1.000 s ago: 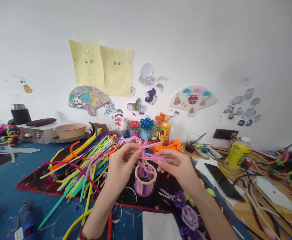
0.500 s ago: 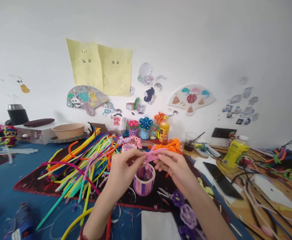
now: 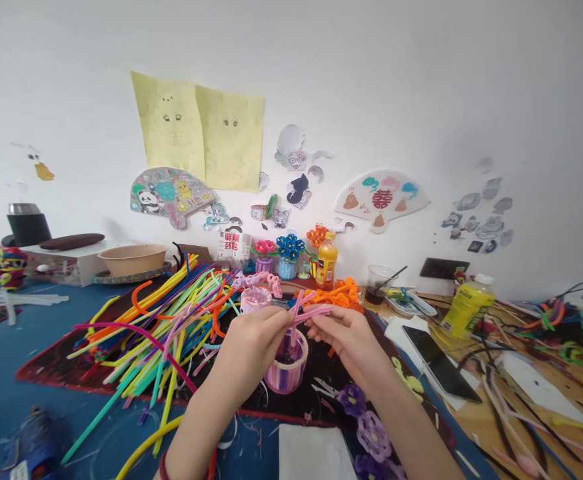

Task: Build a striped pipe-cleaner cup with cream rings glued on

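Both hands meet at mid-frame over a small round pot (image 3: 285, 375) striped pink and purple. My left hand (image 3: 257, 331) pinches pink pipe cleaners (image 3: 311, 312) near their left end. From the other side, my right hand (image 3: 345, 333) closes its fingertips on the same pink strands. Some strands stick up and others hang down towards the pot's opening; how they are joined is hidden by the fingers. Behind my left hand stands a second pink pot (image 3: 255, 298) with curled pink and lilac pipe cleaners on its rim.
Loose coloured pipe cleaners (image 3: 171, 327) are heaped at left on a dark mat. Purple pipe-cleaner flowers (image 3: 374, 435) and scissors (image 3: 324, 387) lie near my right forearm. A phone (image 3: 441, 363), a yellow bottle (image 3: 468, 307) and a glue gun (image 3: 34, 443) lie farther out.
My left hand has turned, its fingers now curled more around the strands. The pink pipe cleaners have shifted, with ends now pointing up. The view has moved slightly.
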`<state>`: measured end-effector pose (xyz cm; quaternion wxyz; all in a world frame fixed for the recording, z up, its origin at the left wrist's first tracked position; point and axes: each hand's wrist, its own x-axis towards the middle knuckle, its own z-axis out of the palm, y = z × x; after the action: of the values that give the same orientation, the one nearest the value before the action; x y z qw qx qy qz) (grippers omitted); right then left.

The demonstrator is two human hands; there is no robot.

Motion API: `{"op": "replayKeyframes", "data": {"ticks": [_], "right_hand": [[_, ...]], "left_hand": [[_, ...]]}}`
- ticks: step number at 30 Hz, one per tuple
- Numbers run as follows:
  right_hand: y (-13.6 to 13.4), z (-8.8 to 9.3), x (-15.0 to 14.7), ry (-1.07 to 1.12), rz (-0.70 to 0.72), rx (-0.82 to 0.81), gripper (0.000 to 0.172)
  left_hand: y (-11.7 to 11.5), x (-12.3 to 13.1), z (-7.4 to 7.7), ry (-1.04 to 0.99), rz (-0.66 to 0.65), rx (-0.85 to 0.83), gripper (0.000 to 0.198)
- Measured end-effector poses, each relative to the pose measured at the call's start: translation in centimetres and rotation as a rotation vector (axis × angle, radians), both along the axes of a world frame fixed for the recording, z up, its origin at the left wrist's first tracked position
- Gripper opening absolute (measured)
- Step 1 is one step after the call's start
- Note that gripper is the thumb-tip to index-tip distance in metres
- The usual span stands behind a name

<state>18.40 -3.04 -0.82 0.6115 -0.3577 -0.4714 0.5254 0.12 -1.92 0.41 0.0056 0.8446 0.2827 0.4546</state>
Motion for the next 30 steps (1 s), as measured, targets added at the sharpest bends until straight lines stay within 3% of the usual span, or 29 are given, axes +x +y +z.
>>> {"op": "replayKeyframes", "data": {"ticks": [7, 12, 16, 25, 30], "right_hand": [[0.24, -0.20, -0.23, -0.073, -0.026, 0.048, 0.030], [-0.29, 0.48, -0.35, -0.119, -0.100, 0.137, 0.029], [-0.61, 0.70, -0.48, -0.176, -0.116, 0.174, 0.029], [-0.68, 0.66, -0.65, -0.211, -0.083, 0.225, 0.025], [-0.52, 0.63, -0.57, -0.179, -0.078, 0.230, 0.023]], "left_hand": [[0.20, 0.08, -0.32, 0.004, -0.012, -0.009, 0.023], [0.25, 0.27, -0.04, -0.112, 0.047, -0.137, 0.006], [0.28, 0.40, 0.19, -0.196, 0.100, -0.244, 0.020], [0.15, 0.46, 0.02, -0.180, 0.067, -0.048, 0.015], [0.03, 0.60, 0.16, -0.201, 0.096, -0.026, 0.014]]}}
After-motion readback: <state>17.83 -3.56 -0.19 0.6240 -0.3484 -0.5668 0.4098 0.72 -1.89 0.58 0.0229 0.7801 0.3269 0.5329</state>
